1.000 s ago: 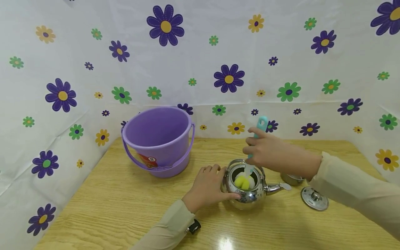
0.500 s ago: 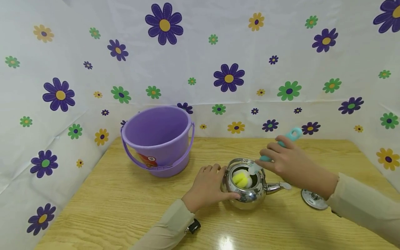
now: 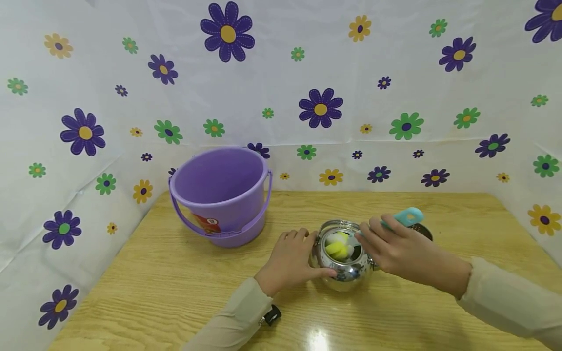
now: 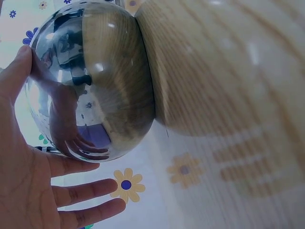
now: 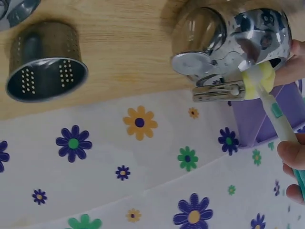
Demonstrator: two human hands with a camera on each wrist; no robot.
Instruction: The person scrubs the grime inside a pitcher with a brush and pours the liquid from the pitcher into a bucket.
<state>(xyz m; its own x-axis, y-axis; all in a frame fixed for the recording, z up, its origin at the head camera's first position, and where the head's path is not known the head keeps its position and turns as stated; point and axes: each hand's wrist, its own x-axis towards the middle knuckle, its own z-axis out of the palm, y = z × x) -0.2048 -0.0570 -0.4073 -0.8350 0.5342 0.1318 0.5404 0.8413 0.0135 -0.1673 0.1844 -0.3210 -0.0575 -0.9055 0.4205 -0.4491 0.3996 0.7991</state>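
Observation:
A shiny steel kettle (image 3: 347, 282) stands on the table without its lid, its round mouth facing up. My left hand (image 3: 287, 263) holds the kettle's left side, thumb at the front and index finger behind; in the left wrist view the other fingers (image 4: 90, 191) stretch out beside it. My right hand (image 3: 399, 248) grips the turquoise handle (image 3: 408, 217) of a sponge brush, which leans low to the right. The brush's yellow and white sponge head (image 3: 339, 247) sits in the kettle's mouth. My right hand hides the spout (image 5: 198, 62) in the head view.
A purple bucket (image 3: 248, 212) stands at the back left, its handle hanging down. To the kettle's right is a perforated steel strainer (image 5: 45, 62), partly behind my right hand in the head view. The kettle lid (image 5: 19, 8) shows at the right wrist view's corner. Flowered cloth (image 3: 263, 73) hangs behind.
The brush handle has swung from nearly upright down to the right, my right hand lowering with it. The sponge head has turned within the kettle's mouth. My left hand has stayed on the kettle.

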